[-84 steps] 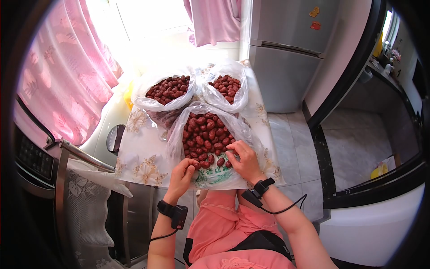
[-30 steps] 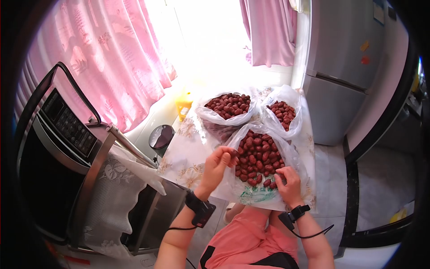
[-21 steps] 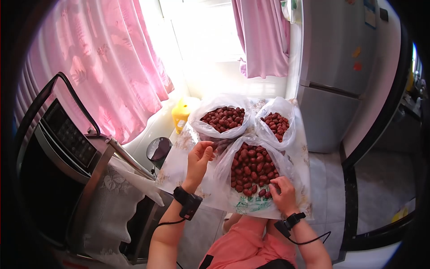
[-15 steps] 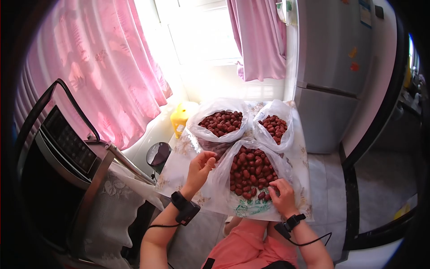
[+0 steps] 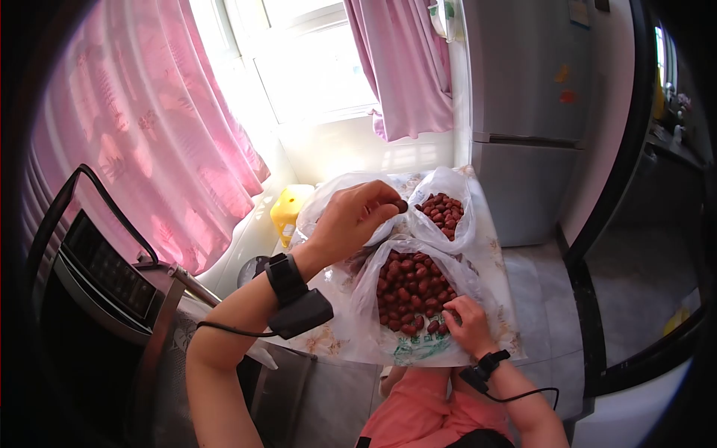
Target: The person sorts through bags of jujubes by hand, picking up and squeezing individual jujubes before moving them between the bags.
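Observation:
Raised over the back left bag (image 5: 314,201), my left hand (image 5: 357,216) pinches a dark red date (image 5: 402,206) between its fingertips and hides most of that bag. Beside it on the right, a smaller plastic bag (image 5: 464,187) holds red dates (image 5: 442,213). Nearest me lies an open plastic bag (image 5: 366,299) with green print, full of red dates (image 5: 411,287). My right hand (image 5: 467,321) rests at the right edge of this front bag, fingers curled by the dates; what they hold, if anything, is hidden.
A flowered cloth covers the table (image 5: 493,276). Behind its left corner stands a yellow stool (image 5: 287,209). An oven-like appliance (image 5: 104,269) is at the left, a grey fridge (image 5: 523,179) at the back right. Pink curtains (image 5: 149,127) hang by the window.
My left hand has moved up and right, from beside the front bag to over the back left bag, and a date now shows in its fingertips. My right hand has barely moved.

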Demonstrator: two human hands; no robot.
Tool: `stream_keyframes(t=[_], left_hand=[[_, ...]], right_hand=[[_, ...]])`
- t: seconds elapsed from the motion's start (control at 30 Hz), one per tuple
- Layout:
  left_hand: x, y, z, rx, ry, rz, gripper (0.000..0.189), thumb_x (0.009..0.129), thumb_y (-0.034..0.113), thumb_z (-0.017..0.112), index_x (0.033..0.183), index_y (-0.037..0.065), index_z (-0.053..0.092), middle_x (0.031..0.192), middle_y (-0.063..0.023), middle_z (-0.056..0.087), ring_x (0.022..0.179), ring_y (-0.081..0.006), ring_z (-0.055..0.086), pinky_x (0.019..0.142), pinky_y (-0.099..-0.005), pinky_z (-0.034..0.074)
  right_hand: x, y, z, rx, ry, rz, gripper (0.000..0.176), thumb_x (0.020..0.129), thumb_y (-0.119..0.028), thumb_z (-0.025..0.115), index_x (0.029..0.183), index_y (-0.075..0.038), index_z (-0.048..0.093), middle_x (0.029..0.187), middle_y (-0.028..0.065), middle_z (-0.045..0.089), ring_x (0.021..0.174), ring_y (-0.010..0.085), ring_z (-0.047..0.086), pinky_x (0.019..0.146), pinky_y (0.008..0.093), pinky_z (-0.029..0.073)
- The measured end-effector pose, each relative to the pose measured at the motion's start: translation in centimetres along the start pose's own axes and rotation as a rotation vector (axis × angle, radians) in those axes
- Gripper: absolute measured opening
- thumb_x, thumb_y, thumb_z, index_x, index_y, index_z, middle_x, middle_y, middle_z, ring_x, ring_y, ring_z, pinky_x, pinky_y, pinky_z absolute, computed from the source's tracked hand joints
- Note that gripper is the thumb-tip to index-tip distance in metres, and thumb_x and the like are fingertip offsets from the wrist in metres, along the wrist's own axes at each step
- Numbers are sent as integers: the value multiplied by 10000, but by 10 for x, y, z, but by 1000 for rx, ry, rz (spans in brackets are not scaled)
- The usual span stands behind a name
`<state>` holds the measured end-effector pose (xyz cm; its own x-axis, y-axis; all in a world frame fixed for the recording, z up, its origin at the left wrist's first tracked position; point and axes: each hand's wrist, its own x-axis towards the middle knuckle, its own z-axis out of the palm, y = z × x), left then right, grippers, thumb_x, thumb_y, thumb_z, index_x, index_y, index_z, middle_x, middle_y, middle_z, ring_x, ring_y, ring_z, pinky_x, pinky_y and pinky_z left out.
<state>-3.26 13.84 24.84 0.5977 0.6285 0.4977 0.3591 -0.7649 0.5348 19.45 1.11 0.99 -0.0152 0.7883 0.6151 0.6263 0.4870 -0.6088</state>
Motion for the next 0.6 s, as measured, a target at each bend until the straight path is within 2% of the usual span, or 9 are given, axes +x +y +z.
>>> stream_keyframes(t=[0.03, 0.1, 0.17, 0.23, 0.4, 0.47, 0.5, 0.53, 0.6], left_hand=[[2, -11, 4, -3, -1, 10, 162, 902, 96, 646, 1046, 26, 667, 907, -64, 713, 743, -150, 665, 671, -288, 517], [-1, -45, 11, 93, 62, -166, 214, 863, 192, 702, 999, 28, 681, 873, -131, 709, 752, -231, 675, 699, -347, 528], [-5, -89, 17, 237, 137, -160, 249, 838, 228, 727, 979, 27, 690, 864, -135, 712, 755, -241, 682, 698, -357, 531], [-7, -113, 18, 248, 152, -283, 287, 834, 253, 733, 998, 22, 681, 858, -131, 702, 745, -247, 672, 696, -369, 530], [-24, -135, 24, 247, 408, -226, 324, 849, 233, 721, 1063, 8, 632, 878, -94, 658, 728, -210, 640, 691, -354, 521], [-58, -126, 15, 123, 219, -250, 254, 885, 218, 690, 1011, 2, 644, 816, -83, 664, 725, -161, 626, 661, -315, 511], [-83, -127, 8, -13, 4, -420, 216, 920, 222, 661, 979, 15, 658, 795, -42, 667, 726, -110, 614, 645, -286, 504], [-105, -102, -1, -168, -259, -568, 205, 954, 241, 632, 966, 39, 671, 807, 2, 669, 727, -64, 600, 638, -256, 493], [-160, -70, -9, -337, -698, -855, 254, 994, 292, 597, 1008, 53, 684, 841, 24, 669, 787, -54, 604, 709, -236, 494]], right_hand=[[0, 0, 0, -7, 7, -1, 128, 817, -50, 679, 928, -17, 624, 895, 132, 621, 862, 338, 625, 758, 410, 507], [0, -1, 0, -4, -2, 3, 128, 812, -46, 679, 924, -17, 624, 895, 131, 622, 862, 338, 624, 758, 409, 509], [0, 0, 1, -13, 0, 1, 127, 807, -45, 681, 918, -26, 622, 891, 128, 618, 857, 338, 621, 753, 410, 508], [-1, 1, 2, -6, 0, 4, 122, 809, -47, 680, 913, -30, 621, 886, 125, 614, 853, 336, 620, 747, 412, 507], [0, 2, 2, -24, 14, -8, 122, 814, -55, 676, 918, -35, 614, 884, 122, 612, 846, 335, 621, 739, 414, 508], [-2, 2, 1, -8, 1, 3, 130, 816, -60, 679, 924, -40, 610, 888, 121, 613, 843, 334, 623, 733, 414, 511], [-2, 3, 0, -4, 10, 15, 130, 816, -60, 679, 924, -40, 610, 888, 121, 613, 843, 334, 623, 733, 414, 511], [-2, 3, -1, 7, 7, 26, 132, 817, -64, 680, 927, -43, 611, 892, 119, 614, 843, 332, 624, 730, 413, 512], [-2, 2, 1, 35, 2, 54, 134, 818, -68, 682, 929, -46, 612, 896, 117, 615, 843, 330, 626, 727, 413, 513]])
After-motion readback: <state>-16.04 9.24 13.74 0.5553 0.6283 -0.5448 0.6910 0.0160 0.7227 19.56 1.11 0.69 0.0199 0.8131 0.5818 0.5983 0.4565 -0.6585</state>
